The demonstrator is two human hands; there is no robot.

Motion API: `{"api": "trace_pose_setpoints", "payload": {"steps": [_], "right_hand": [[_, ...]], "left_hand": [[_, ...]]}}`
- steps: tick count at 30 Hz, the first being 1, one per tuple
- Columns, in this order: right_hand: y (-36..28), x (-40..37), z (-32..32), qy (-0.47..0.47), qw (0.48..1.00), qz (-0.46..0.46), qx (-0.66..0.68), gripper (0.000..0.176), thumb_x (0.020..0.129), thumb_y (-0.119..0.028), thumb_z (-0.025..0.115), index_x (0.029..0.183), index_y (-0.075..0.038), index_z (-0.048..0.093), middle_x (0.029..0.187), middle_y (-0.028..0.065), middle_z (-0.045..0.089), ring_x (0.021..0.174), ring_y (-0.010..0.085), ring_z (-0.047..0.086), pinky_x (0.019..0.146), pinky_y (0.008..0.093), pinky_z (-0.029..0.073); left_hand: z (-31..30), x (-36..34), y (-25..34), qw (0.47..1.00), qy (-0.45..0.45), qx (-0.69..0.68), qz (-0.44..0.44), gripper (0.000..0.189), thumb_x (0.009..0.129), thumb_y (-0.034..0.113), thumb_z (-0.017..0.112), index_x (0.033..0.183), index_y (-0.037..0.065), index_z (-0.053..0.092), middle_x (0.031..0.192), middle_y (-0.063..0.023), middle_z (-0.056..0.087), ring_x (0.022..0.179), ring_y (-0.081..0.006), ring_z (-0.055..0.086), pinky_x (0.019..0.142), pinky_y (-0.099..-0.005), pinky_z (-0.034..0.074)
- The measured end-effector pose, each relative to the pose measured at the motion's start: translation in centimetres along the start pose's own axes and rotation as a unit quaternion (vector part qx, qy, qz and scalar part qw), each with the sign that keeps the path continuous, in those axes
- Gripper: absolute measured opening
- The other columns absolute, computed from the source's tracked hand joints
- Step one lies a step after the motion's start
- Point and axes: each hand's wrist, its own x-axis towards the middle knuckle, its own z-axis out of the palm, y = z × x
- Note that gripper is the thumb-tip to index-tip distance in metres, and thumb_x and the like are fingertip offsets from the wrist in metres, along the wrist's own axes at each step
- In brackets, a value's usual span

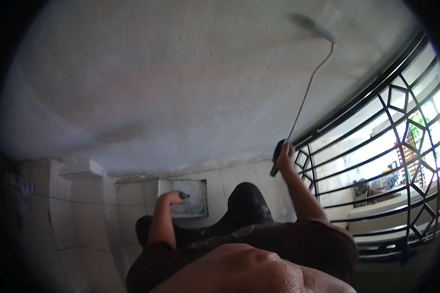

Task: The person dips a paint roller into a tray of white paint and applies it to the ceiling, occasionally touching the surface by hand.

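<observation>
My right hand (286,157) is closed round the dark handle of a paint roller (321,32). The roller's long, thin metal rod reaches up from the hand, and its head lies at the upper part of the grey wall (171,88). Lower down, my left hand (170,198) has its fingers curled around a small dark object, whose kind I cannot tell. Behind that hand is a shallow paint tray (196,206) with a dark rim and greyish smears inside. The left hand overlaps the tray's left side in this view.
A black metal grille (393,124) curves along the right side, with a bright area and assorted items behind it. Pale tiled steps or ledges (83,195) stand at the left. Light tiles (239,173) run along the wall's foot, close to my dark-trousered knee (249,202).
</observation>
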Motion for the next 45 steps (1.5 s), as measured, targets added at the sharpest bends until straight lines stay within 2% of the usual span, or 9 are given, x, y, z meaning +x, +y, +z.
{"api": "trace_pose_setpoints", "payload": {"steps": [2,6,12,13,19,23,26,37,45], "right_hand": [[-3.8,-1.6,-1.5,-0.087,0.996,-0.02,-0.004,0.038,0.094,-0.047,0.047,0.099,-0.009,0.049,0.064,0.0006,0.049,0.05,0.011,0.048,0.041,0.0274,0.039],[-0.4,-8.4,-5.6,0.041,0.986,0.079,-0.141,0.035,0.096,-0.042,0.044,0.091,-0.008,0.05,0.065,0.0012,0.049,0.051,0.0095,0.048,0.042,0.0276,0.038],[-3.3,-18.5,-9.3,-0.055,0.966,0.168,-0.189,0.04,0.094,-0.041,0.047,0.074,-0.008,0.053,0.05,-0.0013,0.043,0.039,0.0117,0.042,0.035,0.0296,0.033],[-5.6,-19.6,-9.0,-0.068,0.963,0.179,-0.191,0.041,0.094,-0.041,0.047,0.071,-0.008,0.053,0.049,-0.0013,0.043,0.039,0.0118,0.042,0.035,0.03,0.033],[-12.7,-19.8,-10.4,-0.102,0.926,0.271,-0.244,0.042,0.094,-0.043,0.045,0.075,-0.007,0.054,0.053,0.0011,0.047,0.04,0.0134,0.043,0.036,0.0317,0.034],[-17.1,-19.4,-12.4,-0.126,0.908,0.31,-0.251,0.044,0.094,-0.045,0.044,0.079,-0.006,0.055,0.053,0.0011,0.044,0.04,0.013,0.041,0.036,0.0305,0.033],[-20.4,-18.0,-12.7,-0.127,0.891,0.371,-0.231,0.044,0.094,-0.046,0.043,0.082,-0.005,0.055,0.052,0.0002,0.041,0.04,0.0124,0.039,0.036,0.0297,0.031],[-28.0,-14.6,-13.5,-0.147,0.891,0.346,-0.256,0.048,0.094,-0.044,0.043,0.084,0.001,0.058,0.06,0.009,0.054,0.048,0.0214,0.054,0.043,0.0366,0.042],[-38.5,-14.6,-17.0,-0.179,0.898,0.368,-0.159,0.037,0.096,-0.04,0.043,0.09,-0.006,0.056,0.053,-0.0033,0.039,0.04,0.0084,0.034,0.037,0.0275,0.028]], "left_hand": [[0.7,0.2,-2.2,0.992,0.008,-0.116,-0.039,0.05,0.075,0.032,0.069,0.114,0.002,0.059,0.102,-0.016,0.065,0.089,-0.0245,0.062,0.069,-0.04,0.05],[3.4,-1.9,-1.0,0.923,0.088,-0.36,-0.103,0.052,0.078,0.032,0.067,0.124,0.009,0.054,0.112,-0.0112,0.061,0.107,-0.0266,0.055,0.076,-0.0393,0.049],[7.1,-13.3,0.5,0.836,0.105,-0.537,0.049,0.05,0.081,0.032,0.063,0.128,0.016,0.054,0.125,-0.0152,0.054,0.114,-0.0299,0.05,0.084,-0.0439,0.045],[5.6,-18.9,4.4,0.866,0.175,-0.463,-0.075,0.048,0.082,0.031,0.063,0.126,0.014,0.055,0.122,-0.0149,0.056,0.112,-0.0307,0.052,0.087,-0.0448,0.044],[6.4,-30.0,5.7,0.723,0.188,-0.663,0.047,0.04,0.088,0.022,0.056,0.125,0.009,0.055,0.115,-0.0099,0.061,0.09,-0.0207,0.061,0.077,-0.0323,0.05],[6.8,-37.1,4.6,0.83,0.178,-0.528,0.005,0.046,0.088,0.03,0.053,0.132,0.018,0.049,0.119,-0.0065,0.061,0.098,-0.0199,0.059,0.083,-0.0382,0.047],[6.4,-44.6,8.6,0.806,0.161,-0.554,-0.133,0.048,0.089,0.043,0.047,0.131,0.021,0.051,0.122,-0.0049,0.059,0.109,-0.0217,0.054,0.091,-0.0447,0.039],[14.0,-53.2,11.5,0.761,0.151,-0.613,-0.147,0.06,0.09,0.057,0.036,0.139,0.025,0.04,0.137,-0.0028,0.05,0.124,-0.0254,0.045,0.098,-0.0533,0.027],[15.6,-52.2,14.3,0.783,0.094,-0.594,-0.156,0.063,0.086,0.059,0.043,0.139,0.025,0.042,0.137,-0.0031,0.05,0.122,-0.028,0.046,0.098,-0.0532,0.028]]}}
